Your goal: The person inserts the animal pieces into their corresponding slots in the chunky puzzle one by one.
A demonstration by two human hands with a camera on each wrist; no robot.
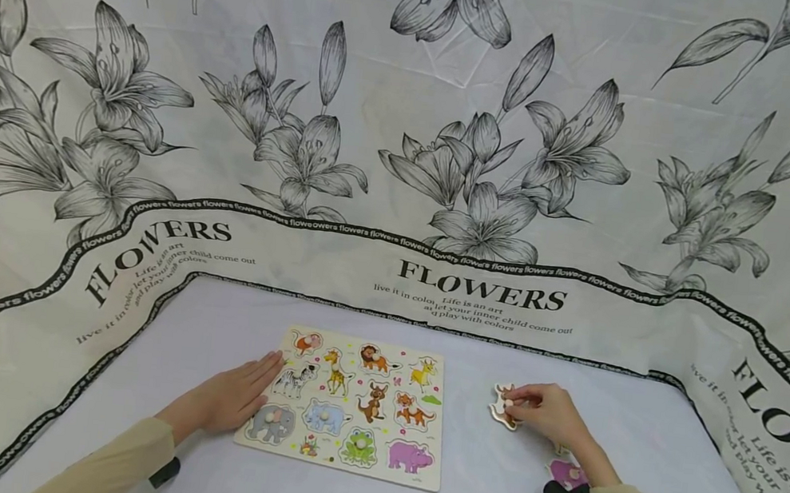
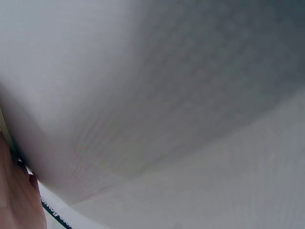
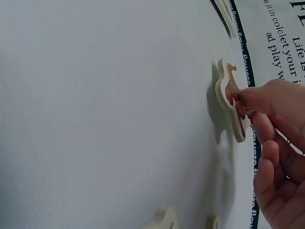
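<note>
A wooden animal peg puzzle board (image 1: 351, 386) lies on the white cloth. My left hand (image 1: 234, 398) rests along its left edge with the fingers fairly straight; only part of that hand (image 2: 21, 195) shows in the left wrist view. To the right of the board, my right hand (image 1: 551, 411) pinches a brown kangaroo-like puzzle piece (image 1: 504, 407) between thumb and fingers. In the right wrist view, the piece (image 3: 228, 98) is tilted and casts a shadow on the cloth. The fingertips partly cover its picture.
A purple hippo piece (image 1: 565, 472) lies beneath my right wrist, with another piece partly hidden beside it. Two piece edges show at the bottom of the right wrist view. Flower-printed cloth (image 1: 477, 287) rises behind the white surface (image 1: 213, 324).
</note>
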